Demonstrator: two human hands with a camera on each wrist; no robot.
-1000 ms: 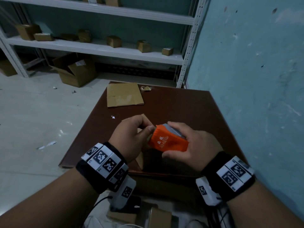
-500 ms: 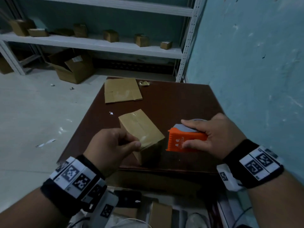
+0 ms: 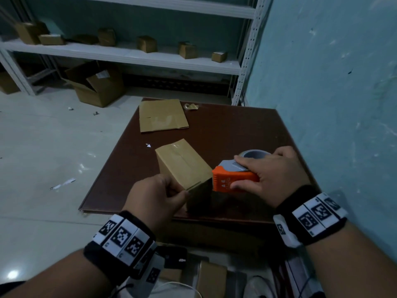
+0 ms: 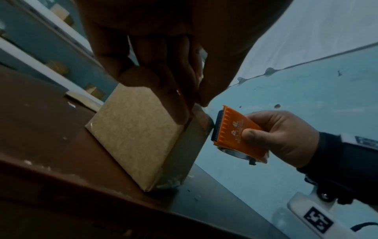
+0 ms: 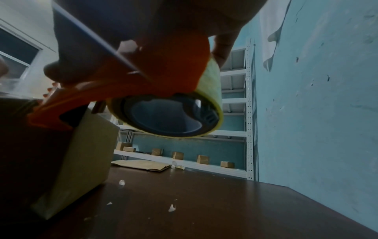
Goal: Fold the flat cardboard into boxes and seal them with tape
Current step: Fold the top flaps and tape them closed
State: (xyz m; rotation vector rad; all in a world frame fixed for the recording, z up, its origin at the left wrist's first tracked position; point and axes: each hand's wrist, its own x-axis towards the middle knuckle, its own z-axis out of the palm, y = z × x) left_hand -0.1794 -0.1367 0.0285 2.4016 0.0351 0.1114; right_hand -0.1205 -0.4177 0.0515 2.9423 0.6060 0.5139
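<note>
A small folded cardboard box point(image 3: 182, 164) stands on the brown table point(image 3: 236, 130), with clear tape along its top seam. My left hand point(image 3: 159, 196) pinches the box's near top corner with thumb and curled fingers point(image 4: 174, 100); a glint of clear tape shows there. My right hand point(image 3: 270, 175) grips an orange tape dispenser point(image 3: 234, 182) with a yellowish tape roll point(image 5: 169, 116). The dispenser's toothed edge point(image 4: 216, 126) sits at the box's point(image 4: 135, 134) right near edge. A flat cardboard sheet point(image 3: 163, 115) lies at the table's far left.
A blue wall point(image 3: 333, 104) runs close along the table's right side. White shelving point(image 3: 129, 57) with several small boxes stands behind, and an open carton point(image 3: 96, 87) sits on the floor. Tape scraps point(image 5: 171, 207) dot the table. Boxes and cables lie below the near edge.
My hands were together on the dispenser and have parted. The right hand carried the dispenser to the box's right side, and the left hand came onto the box's near corner.
</note>
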